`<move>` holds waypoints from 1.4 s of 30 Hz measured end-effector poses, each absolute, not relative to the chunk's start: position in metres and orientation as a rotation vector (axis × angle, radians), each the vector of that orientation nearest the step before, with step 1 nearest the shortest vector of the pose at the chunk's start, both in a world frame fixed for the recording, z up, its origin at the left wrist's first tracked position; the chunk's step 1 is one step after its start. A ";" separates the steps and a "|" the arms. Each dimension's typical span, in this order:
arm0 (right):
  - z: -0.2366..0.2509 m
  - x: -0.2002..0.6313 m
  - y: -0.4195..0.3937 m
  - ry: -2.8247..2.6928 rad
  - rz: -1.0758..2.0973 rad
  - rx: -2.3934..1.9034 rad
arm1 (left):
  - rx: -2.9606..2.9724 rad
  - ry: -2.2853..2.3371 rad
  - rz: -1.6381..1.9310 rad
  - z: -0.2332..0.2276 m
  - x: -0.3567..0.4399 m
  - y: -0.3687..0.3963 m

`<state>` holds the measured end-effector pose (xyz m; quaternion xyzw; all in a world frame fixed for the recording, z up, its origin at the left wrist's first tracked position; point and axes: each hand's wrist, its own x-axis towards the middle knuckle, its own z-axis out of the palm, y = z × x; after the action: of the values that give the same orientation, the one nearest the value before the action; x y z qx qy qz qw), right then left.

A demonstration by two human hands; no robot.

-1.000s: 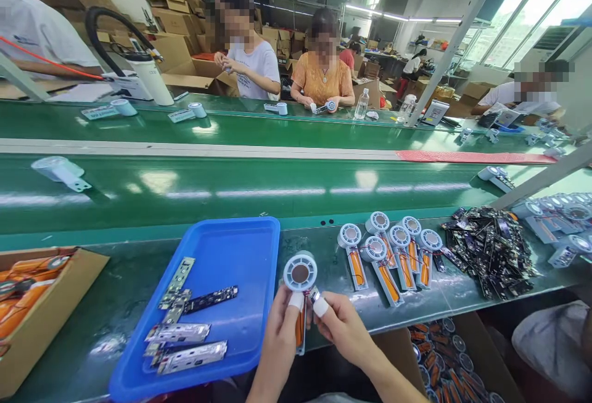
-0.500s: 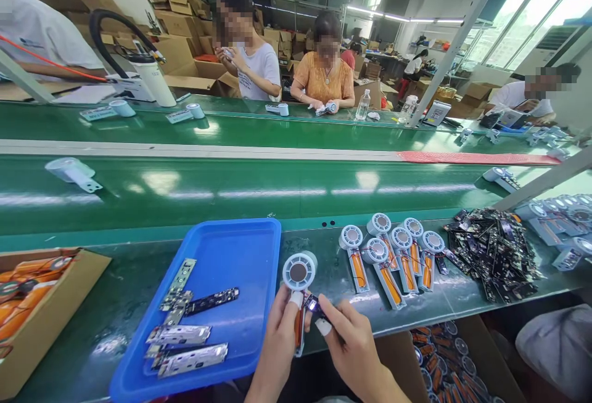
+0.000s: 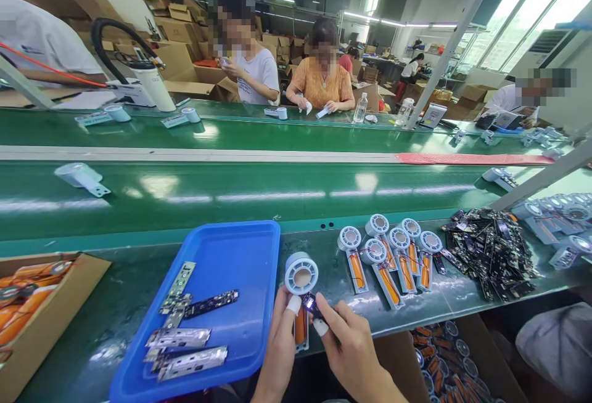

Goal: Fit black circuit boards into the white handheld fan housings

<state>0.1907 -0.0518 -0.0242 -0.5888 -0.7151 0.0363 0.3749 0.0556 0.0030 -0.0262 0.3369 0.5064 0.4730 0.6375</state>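
Observation:
My left hand (image 3: 280, 335) is closed around a pale blue handheld fan body (image 3: 301, 273) with a round slotted head and an orange battery in its open handle. Pinched in my right hand (image 3: 346, 338) is a small black circuit board (image 3: 311, 304), held at the neck of the fan body, over the handle's upper end. Whether the board touches the handle I cannot tell. White covers wrap a digit on each hand. To the right, several similar fan bodies (image 3: 374, 251) lie on the bench with orange batteries showing.
A blue tray (image 3: 240, 243) with several boards and metal strips stands at left, beside a cardboard box (image 3: 69, 304) of orange batteries. A heap of circuit boards (image 3: 490, 255) lies at right. Beyond runs a green conveyor (image 3: 259, 190) carrying fan parts; co-workers (image 3: 324, 79) sit across it.
The circuit board has shifted slightly up and left against the fan's neck, and the fan head has tilted a little. A fan part on the conveyor at left has moved slightly right.

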 end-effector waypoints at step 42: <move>-0.024 0.206 -0.013 -1.886 0.954 -1.690 | 1.769 1.540 0.399 -0.002 0.005 0.020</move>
<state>0.2062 -0.0126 -0.0239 -0.6099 -0.6805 0.3440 0.2159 0.0053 0.0199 -0.0022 0.6901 0.6009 0.1557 0.3722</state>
